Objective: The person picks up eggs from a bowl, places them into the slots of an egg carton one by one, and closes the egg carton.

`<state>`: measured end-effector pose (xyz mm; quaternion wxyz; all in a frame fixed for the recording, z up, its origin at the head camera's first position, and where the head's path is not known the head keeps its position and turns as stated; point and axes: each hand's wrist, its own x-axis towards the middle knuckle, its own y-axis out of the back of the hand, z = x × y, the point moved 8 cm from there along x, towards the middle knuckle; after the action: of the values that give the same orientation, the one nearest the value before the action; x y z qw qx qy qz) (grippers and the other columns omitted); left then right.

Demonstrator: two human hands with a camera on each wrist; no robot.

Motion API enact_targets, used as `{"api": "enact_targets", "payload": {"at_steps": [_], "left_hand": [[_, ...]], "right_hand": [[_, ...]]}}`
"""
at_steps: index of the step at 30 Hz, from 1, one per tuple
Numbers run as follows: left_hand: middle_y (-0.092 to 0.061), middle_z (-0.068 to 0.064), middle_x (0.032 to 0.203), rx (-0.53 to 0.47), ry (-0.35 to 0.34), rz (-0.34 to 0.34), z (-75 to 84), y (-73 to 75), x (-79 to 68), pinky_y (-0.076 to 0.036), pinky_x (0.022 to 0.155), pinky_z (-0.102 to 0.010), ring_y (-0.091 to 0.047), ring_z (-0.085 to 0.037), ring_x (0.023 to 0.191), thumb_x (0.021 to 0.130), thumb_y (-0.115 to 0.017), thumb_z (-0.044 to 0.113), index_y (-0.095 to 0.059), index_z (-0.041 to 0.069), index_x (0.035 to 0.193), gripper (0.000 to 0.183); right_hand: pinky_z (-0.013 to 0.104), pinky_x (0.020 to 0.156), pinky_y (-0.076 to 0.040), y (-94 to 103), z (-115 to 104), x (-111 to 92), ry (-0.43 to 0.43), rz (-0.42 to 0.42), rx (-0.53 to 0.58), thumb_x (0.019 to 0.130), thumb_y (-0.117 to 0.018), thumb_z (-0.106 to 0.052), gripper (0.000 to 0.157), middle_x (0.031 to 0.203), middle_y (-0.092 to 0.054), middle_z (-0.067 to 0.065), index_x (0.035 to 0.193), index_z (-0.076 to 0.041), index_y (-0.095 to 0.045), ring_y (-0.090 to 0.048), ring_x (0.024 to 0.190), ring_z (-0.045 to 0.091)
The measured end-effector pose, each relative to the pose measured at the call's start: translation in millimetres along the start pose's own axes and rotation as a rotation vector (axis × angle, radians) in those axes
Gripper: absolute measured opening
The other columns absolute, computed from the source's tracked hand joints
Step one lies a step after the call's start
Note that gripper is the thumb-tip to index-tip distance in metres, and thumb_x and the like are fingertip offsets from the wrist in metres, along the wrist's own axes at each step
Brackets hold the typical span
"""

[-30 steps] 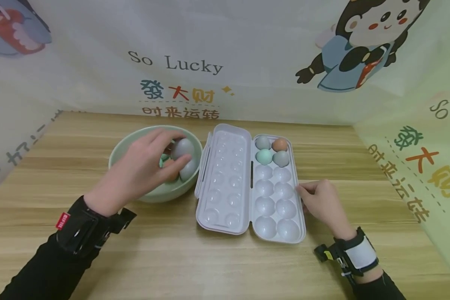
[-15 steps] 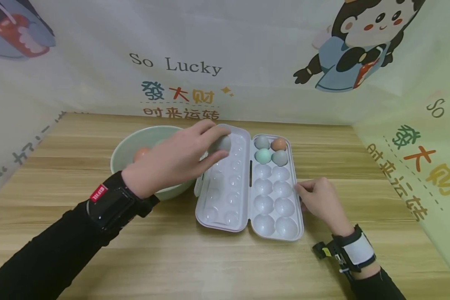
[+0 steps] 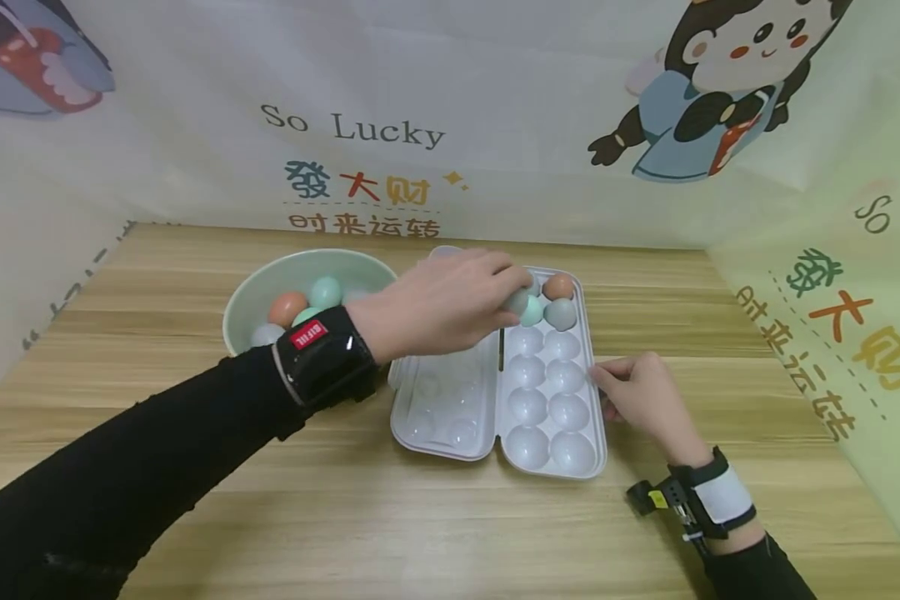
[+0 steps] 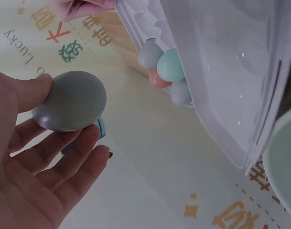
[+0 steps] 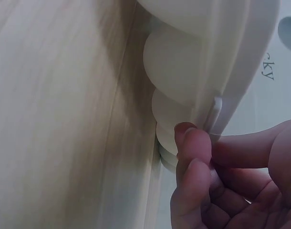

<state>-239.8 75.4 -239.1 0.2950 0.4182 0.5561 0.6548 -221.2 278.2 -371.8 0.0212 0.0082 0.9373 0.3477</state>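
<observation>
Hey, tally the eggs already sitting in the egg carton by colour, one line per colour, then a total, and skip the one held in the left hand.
Grey eggs: 2
Orange-brown egg: 1
Mint green egg: 1
Total in the egg carton: 4

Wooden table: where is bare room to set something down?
Bare table: in front of the egg box, between left sleeve and right hand; leftward, between bowl and backdrop; right of the egg box, beyond that hand. Crowded: the middle, with bowl, egg box and left hand.
</observation>
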Motion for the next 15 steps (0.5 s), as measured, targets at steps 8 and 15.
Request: {"api": "enact_targets", "payload": {"at_steps": [8,15], "left_hand": [[-0.059,-0.008,0.121,-0.141,-0.016,-0.082,4.5,-14.9,25.6,-0.046,0.09,-0.031,-0.058,-0.019,0.105,0.097,-0.065,0.025,-0.057,0.006,0.127,0.036],[-0.058,-0.008,0.125,-0.182,-0.024,-0.101,0.6,-28.8,34.7,-0.045,0.092,-0.029,-0.056,-0.018,0.112,0.096,-0.066,0.021,-0.055,0.008,0.129,0.037]], "right_hand": [[0.033,0.049,-0.053,0.0,1.1,1.0,-0.006,0.007,0.005,0.096,-0.061,-0.007,0.023,0.059,-0.063,0.007,0.105,0.011,-0.071,-0.059,0.05,0.017],[0.032,0.048,-0.053,0.2,1.0,1.1,-0.003,0.009,-0.009,0.096,-0.061,-0.007,0.023,0.06,-0.063,0.008,0.105,0.011,-0.071,-0.06,0.05,0.02]]}}
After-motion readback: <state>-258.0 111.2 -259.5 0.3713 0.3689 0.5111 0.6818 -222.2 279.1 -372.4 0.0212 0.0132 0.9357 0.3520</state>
